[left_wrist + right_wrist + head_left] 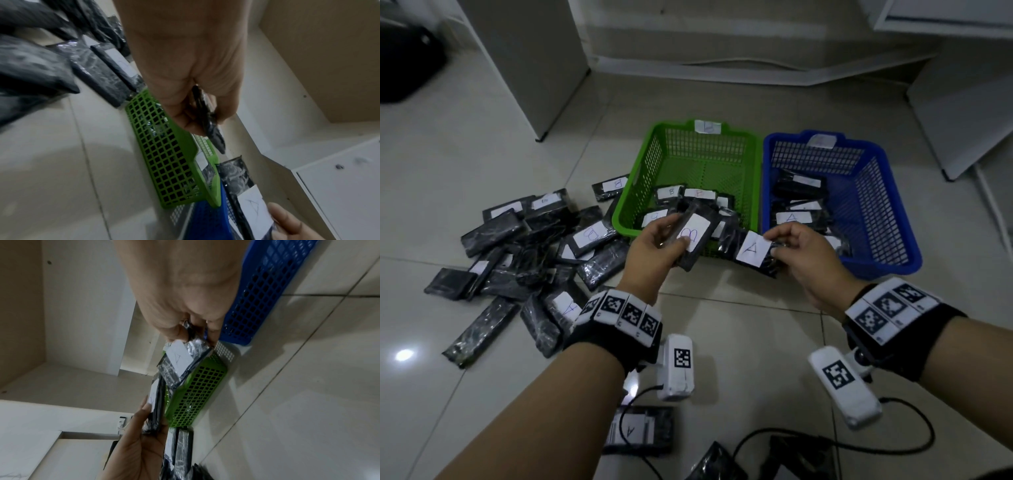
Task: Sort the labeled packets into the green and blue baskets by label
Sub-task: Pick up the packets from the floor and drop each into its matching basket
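Observation:
My left hand (664,240) grips a black packet with a white label B (693,234) over the front rim of the green basket (688,137); the same packet (209,120) shows edge-on between its fingers. My right hand (787,243) pinches a black packet labeled A (751,253) by its right end, held in front of the gap between the baskets; its label (179,356) shows below the fingers. The green basket carries a B tag and holds several B packets. The blue basket (876,212) to its right holds several A packets.
A pile of several black packets (517,246) lies on the tiled floor left of the green basket. One packet labeled A (637,430) lies near my left forearm, with black cables (859,442) beside it. White cabinets (527,61) stand behind and to the right.

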Available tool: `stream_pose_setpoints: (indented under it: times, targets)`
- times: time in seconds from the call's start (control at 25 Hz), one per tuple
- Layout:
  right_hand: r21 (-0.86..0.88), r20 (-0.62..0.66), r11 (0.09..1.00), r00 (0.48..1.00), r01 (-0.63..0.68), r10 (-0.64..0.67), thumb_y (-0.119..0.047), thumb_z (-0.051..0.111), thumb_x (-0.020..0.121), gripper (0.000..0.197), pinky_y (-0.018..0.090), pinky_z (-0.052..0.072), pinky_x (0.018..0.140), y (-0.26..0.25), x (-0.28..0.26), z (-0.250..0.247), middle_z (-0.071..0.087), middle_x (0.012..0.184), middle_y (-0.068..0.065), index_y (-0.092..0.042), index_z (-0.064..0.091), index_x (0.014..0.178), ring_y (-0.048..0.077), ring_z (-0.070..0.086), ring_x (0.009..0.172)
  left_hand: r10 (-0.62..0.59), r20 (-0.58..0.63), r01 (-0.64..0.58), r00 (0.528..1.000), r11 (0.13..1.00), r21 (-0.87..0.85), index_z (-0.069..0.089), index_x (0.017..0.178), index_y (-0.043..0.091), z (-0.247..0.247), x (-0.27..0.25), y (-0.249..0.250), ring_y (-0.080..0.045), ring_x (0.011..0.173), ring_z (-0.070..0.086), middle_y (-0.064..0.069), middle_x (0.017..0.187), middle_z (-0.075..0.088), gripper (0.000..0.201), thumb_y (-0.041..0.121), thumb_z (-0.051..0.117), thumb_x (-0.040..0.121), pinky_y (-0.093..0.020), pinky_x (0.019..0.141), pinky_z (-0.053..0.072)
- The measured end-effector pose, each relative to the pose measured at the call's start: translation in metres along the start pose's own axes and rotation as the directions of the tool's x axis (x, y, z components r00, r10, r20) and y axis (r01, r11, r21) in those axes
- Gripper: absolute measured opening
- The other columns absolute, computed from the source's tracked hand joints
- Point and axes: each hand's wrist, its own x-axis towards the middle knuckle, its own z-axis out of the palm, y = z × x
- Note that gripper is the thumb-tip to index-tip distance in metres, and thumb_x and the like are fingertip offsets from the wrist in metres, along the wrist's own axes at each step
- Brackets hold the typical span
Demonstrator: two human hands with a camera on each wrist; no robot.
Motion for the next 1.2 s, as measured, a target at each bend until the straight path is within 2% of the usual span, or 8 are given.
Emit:
stream_pose_setpoints:
  times: [0.12,0.24,0.44,0.64,0.8,0.92,1.04,1.2]
  targets:
    - [0.042,-0.158,0.999,0.987,-0.006,0.013,0.010,0.049,0.085,0.027,0.032,0.053,0.071,-0.002,0.009,-0.014,0.063,0.094,0.007,-0.014,0.060,0.090,0.020,0.061,0.086,0.143,-0.022,-0.134,0.989,0.962,0.238,0.061,0.118,0.018,0.012,0.019,0.006,-0.014,0.099,0.063,0.003,0.105,0.065,0.041,0.013,0.073,0.079,-0.029,0.084,0.054]
    - [0.136,-0.228,0.989,0.969,-0.059,0.090,0.003,0.047,0.091,0.022,0.042,0.058,0.064,-0.003,0.018,-0.035,0.060,0.104,0.011,-0.016,0.058,0.092,0.028,0.062,0.088,0.258,-0.078,-0.207,0.963,0.892,0.402,0.061,0.108,0.022,0.028,0.038,0.011,-0.007,0.093,0.062,0.004,0.104,0.066,0.031,0.017,0.072,0.080,-0.023,0.085,0.052]
    - [0.177,-0.276,0.980,0.951,-0.088,0.136,0.002,0.047,0.093,0.019,0.040,0.060,0.071,0.004,0.034,-0.065,0.061,0.115,0.019,-0.007,0.057,0.106,0.031,0.065,0.091,0.153,-0.029,-0.114,0.988,0.835,0.538,0.058,0.119,0.015,0.063,0.074,0.007,-0.016,0.093,0.062,-0.004,0.115,0.063,0.035,0.016,0.060,0.084,-0.034,0.087,0.052]
    - [0.166,-0.298,0.982,0.944,-0.094,0.141,0.003,0.048,0.093,0.019,0.019,0.053,0.049,0.011,0.045,-0.082,0.060,0.111,0.018,-0.008,0.050,0.109,0.025,0.062,0.073,0.122,0.186,-0.222,0.975,0.517,0.827,0.055,0.130,0.015,0.086,0.096,-0.007,-0.026,0.111,0.055,-0.010,0.129,0.053,0.044,0.019,0.062,0.086,-0.031,0.098,0.041]
    - [0.004,-0.308,0.991,0.943,-0.133,0.128,0.000,0.054,0.091,0.021,0.024,0.051,0.047,0.020,0.053,-0.093,0.057,0.090,0.012,-0.011,0.042,0.105,0.022,0.058,0.064,0.185,0.291,-0.337,0.939,0.314,0.887,0.061,0.122,0.009,0.095,0.098,-0.013,-0.035,0.124,0.040,-0.016,0.135,0.047,0.037,0.016,0.062,0.086,-0.038,0.106,0.033]
    - [-0.251,-0.290,0.960,0.956,-0.123,0.047,-0.003,0.055,0.090,0.014,0.032,0.052,0.064,0.030,0.060,-0.094,0.057,0.079,0.001,-0.015,0.055,0.096,0.017,0.056,0.066,0.342,0.294,-0.403,0.892,0.313,0.860,0.070,0.107,0.012,0.094,0.081,-0.020,-0.035,0.116,0.043,-0.014,0.125,0.051,0.025,0.012,0.062,0.083,-0.044,0.098,0.040]
    - [-0.387,-0.225,0.918,0.974,-0.090,0.000,0.003,0.055,0.087,0.023,0.034,0.054,0.088,0.030,0.059,-0.092,0.069,0.103,0.006,-0.011,0.071,0.096,0.020,0.064,0.095,0.488,0.353,-0.535,0.799,0.306,0.788,0.070,0.096,0.018,0.086,0.054,-0.030,-0.028,0.097,0.050,-0.005,0.102,0.057,0.019,0.014,0.060,0.080,-0.037,0.081,0.043]
    - [-0.486,-0.202,0.874,0.973,0.000,-0.112,0.010,0.054,0.083,0.031,0.019,0.041,0.101,0.021,0.030,-0.082,0.061,0.118,0.011,-0.004,0.072,0.104,0.010,0.053,0.104,0.446,0.512,-0.665,0.734,0.314,0.678,0.070,0.095,0.015,0.075,0.023,-0.047,-0.026,0.092,0.055,-0.004,0.097,0.059,0.022,0.011,0.057,0.077,-0.037,0.080,0.046]
